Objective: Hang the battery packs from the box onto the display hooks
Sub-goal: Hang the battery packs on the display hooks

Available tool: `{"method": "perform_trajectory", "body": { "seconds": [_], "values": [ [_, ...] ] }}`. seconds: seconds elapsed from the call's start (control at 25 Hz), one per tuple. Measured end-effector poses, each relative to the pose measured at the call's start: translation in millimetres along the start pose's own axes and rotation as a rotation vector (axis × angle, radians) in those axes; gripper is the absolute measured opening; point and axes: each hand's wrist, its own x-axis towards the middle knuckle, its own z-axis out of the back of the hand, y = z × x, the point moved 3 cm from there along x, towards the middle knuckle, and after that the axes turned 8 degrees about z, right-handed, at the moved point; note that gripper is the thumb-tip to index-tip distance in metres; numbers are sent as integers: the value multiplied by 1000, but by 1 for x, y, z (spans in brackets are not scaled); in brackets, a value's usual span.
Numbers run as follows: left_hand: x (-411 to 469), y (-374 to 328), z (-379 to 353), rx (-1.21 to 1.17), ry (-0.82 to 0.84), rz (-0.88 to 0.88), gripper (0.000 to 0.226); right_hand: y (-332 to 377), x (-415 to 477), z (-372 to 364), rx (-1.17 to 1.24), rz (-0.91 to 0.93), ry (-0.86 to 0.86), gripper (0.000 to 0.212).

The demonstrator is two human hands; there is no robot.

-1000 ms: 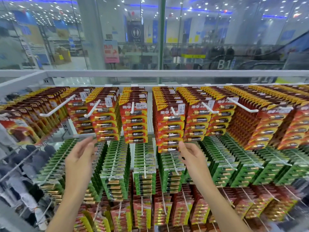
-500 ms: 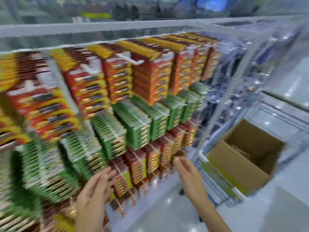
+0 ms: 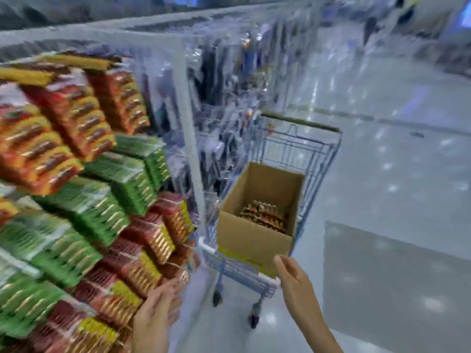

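An open cardboard box (image 3: 254,240) stands in a shopping cart (image 3: 316,154) right of the display. Red and gold battery packs (image 3: 265,215) lie at its bottom. The display rack fills the left, blurred, with rows of red-yellow packs (image 3: 58,123), green packs (image 3: 102,200) and dark red packs (image 3: 142,253) hanging on hooks. My left hand (image 3: 155,314) is empty, fingers straight, close in front of the lowest packs. My right hand (image 3: 293,278) is empty too, fingers relaxed, in front of the box's near lower corner.
A grey upright post (image 3: 188,138) ends the battery display, with blurred dark goods hanging behind it. Shiny grey floor (image 3: 382,200) spreads to the right, with a darker floor patch (image 3: 397,284) beside the cart. A person stands far off at the top right.
My view has swung from the display to the right and down, bringing the cart and box into sight. Both hands dropped away from the packs; the right hand moved towards the box.
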Motion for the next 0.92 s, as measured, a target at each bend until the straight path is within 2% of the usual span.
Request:
{"method": "perform_trajectory", "body": {
  "seconds": [0.16,0.36,0.68,0.8,0.92],
  "values": [
    [22,-2,-90,113,64,26,18,-15,34,52,-6,-77,-43,19],
    [64,-21,-174,186,134,83,17,-20,88,81,21,-157,-99,17],
    [204,-49,-291,280,239,144,21,-28,214,80,-3,-364,-182,47],
    [277,-36,-337,297,242,276,21,-23,259,71,32,-435,-209,57],
    [340,-9,-379,300,190,513,32,-23,296,62,94,-511,-190,46]
  ]
}}
